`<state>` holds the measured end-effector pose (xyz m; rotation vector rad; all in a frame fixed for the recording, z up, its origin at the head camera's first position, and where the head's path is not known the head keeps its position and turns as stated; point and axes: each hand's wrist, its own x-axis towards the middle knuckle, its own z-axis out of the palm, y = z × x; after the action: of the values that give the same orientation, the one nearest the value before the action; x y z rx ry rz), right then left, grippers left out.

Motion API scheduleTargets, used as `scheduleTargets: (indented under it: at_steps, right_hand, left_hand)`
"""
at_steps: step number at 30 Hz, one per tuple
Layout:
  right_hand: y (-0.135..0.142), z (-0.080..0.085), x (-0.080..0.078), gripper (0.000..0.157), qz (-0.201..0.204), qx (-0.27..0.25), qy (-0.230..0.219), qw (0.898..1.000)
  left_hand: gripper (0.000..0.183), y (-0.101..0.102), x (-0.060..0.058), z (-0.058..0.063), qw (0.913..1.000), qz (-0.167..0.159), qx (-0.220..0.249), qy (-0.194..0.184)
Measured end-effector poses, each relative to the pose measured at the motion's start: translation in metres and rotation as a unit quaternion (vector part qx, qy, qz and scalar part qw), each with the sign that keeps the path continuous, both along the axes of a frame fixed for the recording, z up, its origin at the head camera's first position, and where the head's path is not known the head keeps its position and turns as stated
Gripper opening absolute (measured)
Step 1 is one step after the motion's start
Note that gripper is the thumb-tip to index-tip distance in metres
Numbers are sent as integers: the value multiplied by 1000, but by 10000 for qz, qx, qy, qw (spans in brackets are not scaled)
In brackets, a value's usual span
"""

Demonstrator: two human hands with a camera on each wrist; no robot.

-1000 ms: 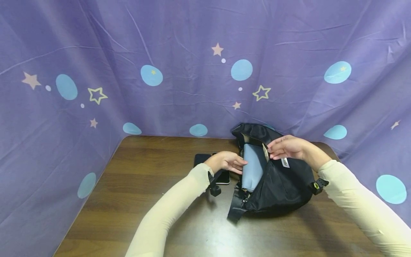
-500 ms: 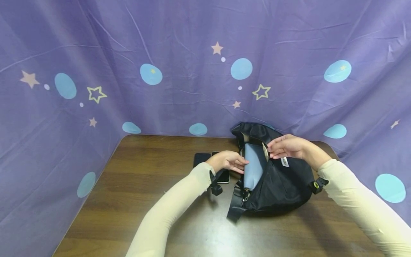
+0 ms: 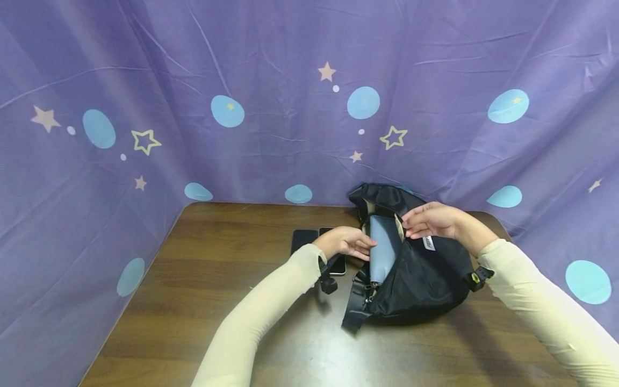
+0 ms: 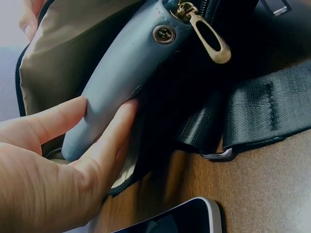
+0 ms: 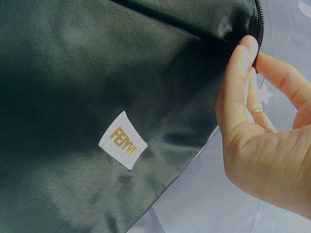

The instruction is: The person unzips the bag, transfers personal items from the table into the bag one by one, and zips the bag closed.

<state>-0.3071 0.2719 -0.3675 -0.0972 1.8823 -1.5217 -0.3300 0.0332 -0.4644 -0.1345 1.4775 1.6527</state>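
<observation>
A black bag (image 3: pixel 425 279) lies at the right of the table with its zipped mouth spread and pale lining showing. Partly inside that mouth is a blue wallet (image 3: pixel 383 250); the left wrist view shows its snap and brass zipper pull (image 4: pixel 210 39). My left hand (image 3: pixel 345 243) pinches the wallet (image 4: pixel 119 73) between thumb and fingers. On the other side, my right hand (image 3: pixel 432 221) pinches the zippered edge of the bag's opening, plainest in the right wrist view, where a white label (image 5: pixel 123 141) sits on the fabric. The wallet's far side is hidden within the bag.
Two dark-screened phones lie just left of the bag: one phone (image 3: pixel 303 239) farther left, and another phone (image 3: pixel 337 267) partly under my left wrist. A black strap (image 3: pixel 357 309) trails onto the wooden table (image 3: pixel 217 269). A purple curtain (image 3: pixel 271 107) hangs behind.
My left hand has moved slightly right, and the blue wallet sits a little deeper in the bag's mouth. The right hand keeps its hold on the edge.
</observation>
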Motion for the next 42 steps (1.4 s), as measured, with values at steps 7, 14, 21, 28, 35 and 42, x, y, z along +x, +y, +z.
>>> scheduleTargets:
  at_steps: [7, 14, 21, 28, 35, 42]
  right_hand:
    - [0, -2, -1, 26, 11, 22, 7, 10000]
    - [0, -3, -2, 27, 1, -16, -16, 10000]
    - [0, -4, -1, 27, -15, -59, -3, 10000]
    - [0, -4, -1, 28, 6, -94, -1, 10000]
    - [0, -4, -1, 26, 16, -60, -6, 10000]
    - [-1, -5, -2, 25, -12, -24, 5, 10000]
  left_hand:
    - [11, 0, 1, 0, 9998, 172, 66, -86]
    - [10, 2, 2, 0, 9995, 269, 57, -121]
    - [14, 3, 1, -1, 9996, 253, -41, -129]
    - [11, 6, 3, 0, 9996, 268, -59, -115]
    - [32, 12, -8, -14, 9993, 313, 96, -151]
    - [32, 20, -16, -27, 9987, 487, 34, -108]
